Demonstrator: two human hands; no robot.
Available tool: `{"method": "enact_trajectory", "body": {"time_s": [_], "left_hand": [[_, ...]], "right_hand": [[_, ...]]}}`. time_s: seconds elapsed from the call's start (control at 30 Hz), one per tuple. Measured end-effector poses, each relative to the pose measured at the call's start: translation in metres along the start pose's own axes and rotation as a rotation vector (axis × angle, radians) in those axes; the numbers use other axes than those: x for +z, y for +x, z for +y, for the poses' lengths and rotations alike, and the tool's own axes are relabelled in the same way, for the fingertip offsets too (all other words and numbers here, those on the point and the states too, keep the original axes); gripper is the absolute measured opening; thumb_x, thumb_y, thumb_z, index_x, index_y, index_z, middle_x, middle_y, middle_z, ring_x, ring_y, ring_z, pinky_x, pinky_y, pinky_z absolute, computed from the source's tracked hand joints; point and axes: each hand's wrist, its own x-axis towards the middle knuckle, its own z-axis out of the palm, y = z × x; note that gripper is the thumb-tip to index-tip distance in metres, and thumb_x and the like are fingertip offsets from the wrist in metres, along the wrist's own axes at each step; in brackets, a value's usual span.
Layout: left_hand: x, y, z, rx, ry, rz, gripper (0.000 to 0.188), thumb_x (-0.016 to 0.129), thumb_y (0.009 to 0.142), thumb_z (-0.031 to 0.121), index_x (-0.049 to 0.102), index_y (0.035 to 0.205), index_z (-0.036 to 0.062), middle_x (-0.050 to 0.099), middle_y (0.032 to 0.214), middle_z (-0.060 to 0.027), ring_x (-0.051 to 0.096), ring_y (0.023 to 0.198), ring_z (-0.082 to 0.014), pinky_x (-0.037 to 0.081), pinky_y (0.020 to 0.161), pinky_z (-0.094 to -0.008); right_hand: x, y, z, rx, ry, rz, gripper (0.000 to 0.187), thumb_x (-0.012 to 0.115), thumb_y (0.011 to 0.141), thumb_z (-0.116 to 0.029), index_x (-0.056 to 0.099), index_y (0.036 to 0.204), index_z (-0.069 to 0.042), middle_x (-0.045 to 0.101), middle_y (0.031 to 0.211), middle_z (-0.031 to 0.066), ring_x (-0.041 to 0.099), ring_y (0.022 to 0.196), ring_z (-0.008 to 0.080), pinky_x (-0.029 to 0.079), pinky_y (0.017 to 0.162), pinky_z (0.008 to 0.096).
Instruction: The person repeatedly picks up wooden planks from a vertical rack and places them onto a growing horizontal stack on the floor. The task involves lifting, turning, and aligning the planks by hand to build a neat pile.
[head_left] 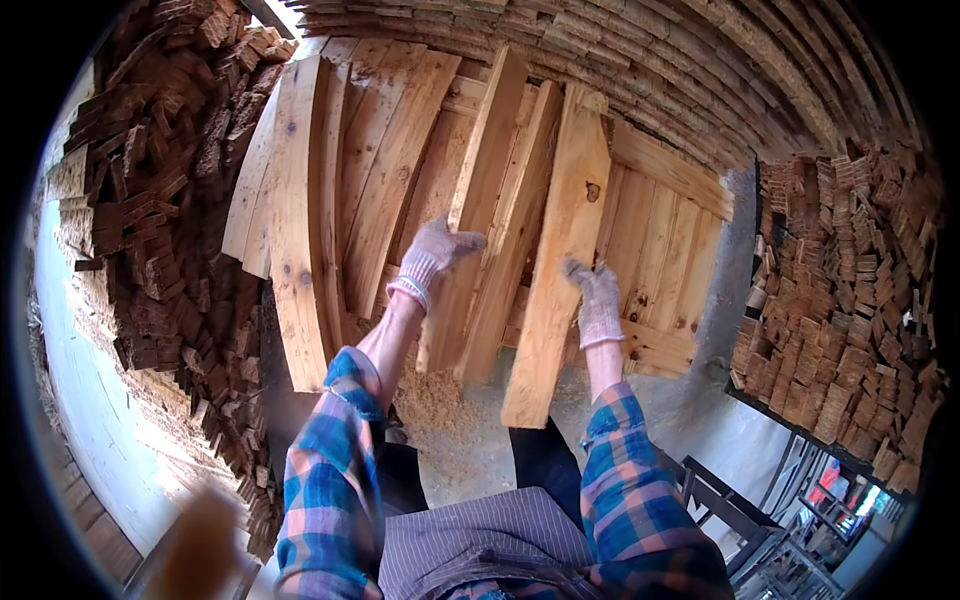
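Two gloved hands on pale, long wooden planks.
Left hand (432,255) clasps one plank (478,200); right hand (598,300) grips another (560,250) — stiff, weighty, best held mid-edge.

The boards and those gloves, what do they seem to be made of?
The boards look like raw, unfinished softwood: pale, with visible grain, a dark knot and rough sawn edges. The gloves on the left hand and right hand look like knitted fabric, probably cotton, greyish and worn, the left with a striped cuff.
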Motion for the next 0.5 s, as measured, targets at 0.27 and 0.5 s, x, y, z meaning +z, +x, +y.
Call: {"method": "enact_trajectory", "body": {"time_s": [0.27,0.5], "left_hand": [[0.009,-0.018,-0.031,0.429,0.374,0.691,0.067,0.075,0.074,0.031,0.048,0.130,0.0067,0.054,0.124,-0.0167,0.052,0.114,-0.0328,0.045,0.095,-0.0376],[-0.012,-0.014,-0.071,0.220,0.953,0.690,0.071,0.047,0.087,0.054,0.029,0.144,0.0150,0.022,0.149,-0.0197,0.018,0.138,-0.0399,0.015,0.112,-0.0508]], "right_hand": [[-0.093,0.055,0.030,0.105,0.111,0.226,0.015,0.055,0.083,0.005,0.058,0.097,0.007,0.066,0.095,0.0150,0.065,0.083,0.0202,0.055,0.076,0.0285],[0.009,0.049,0.041,0.084,0.162,0.065,0.015,0.061,0.082,-0.003,0.063,0.095,0.003,0.067,0.094,0.0120,0.063,0.084,0.0158,0.051,0.080,0.0258]]}}
